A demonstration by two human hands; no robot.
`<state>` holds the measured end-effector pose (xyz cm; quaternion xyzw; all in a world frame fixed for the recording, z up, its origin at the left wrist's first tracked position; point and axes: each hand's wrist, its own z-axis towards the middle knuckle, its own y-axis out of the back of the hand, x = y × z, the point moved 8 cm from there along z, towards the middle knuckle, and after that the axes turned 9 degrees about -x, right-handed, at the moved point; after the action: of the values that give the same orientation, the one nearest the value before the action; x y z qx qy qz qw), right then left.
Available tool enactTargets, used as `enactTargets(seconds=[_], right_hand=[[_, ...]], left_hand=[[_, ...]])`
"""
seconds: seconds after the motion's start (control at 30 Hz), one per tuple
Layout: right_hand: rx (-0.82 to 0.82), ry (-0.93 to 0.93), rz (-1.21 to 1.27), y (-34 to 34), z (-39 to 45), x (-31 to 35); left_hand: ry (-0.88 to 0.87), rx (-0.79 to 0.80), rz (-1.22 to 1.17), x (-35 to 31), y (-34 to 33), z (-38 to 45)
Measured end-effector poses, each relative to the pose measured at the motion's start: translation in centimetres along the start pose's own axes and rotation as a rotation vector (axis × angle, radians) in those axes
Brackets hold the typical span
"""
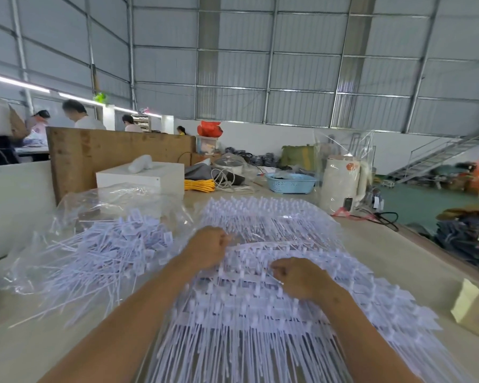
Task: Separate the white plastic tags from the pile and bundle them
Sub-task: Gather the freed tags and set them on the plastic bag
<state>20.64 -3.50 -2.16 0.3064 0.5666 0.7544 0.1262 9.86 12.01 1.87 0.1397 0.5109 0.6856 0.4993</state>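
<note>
The big pile of tags (274, 272) lay mid-table (398, 258), their thin tails running lengthwise toward the person. The left hand (208, 248) and right hand (299, 277) rested on the pile, fingers curled, pinching tags. Loose tags (108, 252) lay left of the pile on clear plastic (75, 205).

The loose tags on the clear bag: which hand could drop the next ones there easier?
Probably the left hand. It grips the stacked tags on the side nearest the loose tags on the clear bag. The right hand is farther away.
</note>
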Motion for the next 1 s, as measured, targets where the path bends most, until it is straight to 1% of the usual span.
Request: enactTargets(seconds=[0.07, 0.1, 0.13, 0.3, 0.37, 0.43, 0.5, 0.57, 0.67, 0.73, 0.77, 0.87, 0.9, 1.0], right_hand=[[-0.021, -0.007, -0.027, 0.4, -0.1, 0.2], [-0.032, -0.004, -0.041, 0.6, -0.2, 0.4], [-0.044, 0.001, -0.047, 0.7, -0.2, 0.4], [-0.124, -0.003, -0.002, 1.4, -0.6, 0.4], [-0.143, 0.001, -0.001, 1.6, -0.7, 0.4], [-0.158, 0.0, 0.0, 1.8, -0.9, 0.5], [-0.157, 0.013, 0.028, 1.9, -0.9, 0.5], [-0.132, 0.037, 0.048, 2.0, -0.8, 0.6], [-0.054, 0.057, 0.079, 2.1, -0.7, 0.3], [0.015, 0.057, 0.099, 2.4, -1.0, 0.3], [0.034, 0.056, 0.102, 2.8, -1.2, 0.3], [0.025, 0.027, 0.116, 4.8, -1.8, 0.7], [0.051, 0.027, 0.1, 5.2, -2.1, 1.1], [0.28, 0.001, -0.093, 4.3, -3.3, 1.6]], left_hand=[[0.144, 0.121, 0.191, 2.7, -0.8, 0.1], [0.194, 0.182, 0.226, 3.7, -1.3, -0.1], [0.215, 0.205, 0.227, 4.1, -1.6, -0.1], [0.164, 0.138, 0.141, 3.9, -1.7, 0.5], [0.213, 0.116, 0.199, 4.6, -1.6, 0.3], [0.293, 0.129, 0.281, 5.5, -1.6, -0.1], [0.32, 0.132, 0.288, 6.0, -1.5, -0.1], [0.298, 0.147, 0.243, 6.1, -1.4, 0.1], [0.314, 0.281, 0.166, 5.8, -1.6, -0.7], [0.318, 0.368, 0.165, 5.5, -1.5, -1.3], [0.304, 0.383, 0.187, 5.1, -1.1, -1.6], [0.222, 0.365, 0.249, 3.6, 0.6, -1.8], [0.201, 0.364, 0.273, 3.2, 1.2, -2.1], [0.135, 0.306, 0.362, 2.5, 2.6, -2.6]])
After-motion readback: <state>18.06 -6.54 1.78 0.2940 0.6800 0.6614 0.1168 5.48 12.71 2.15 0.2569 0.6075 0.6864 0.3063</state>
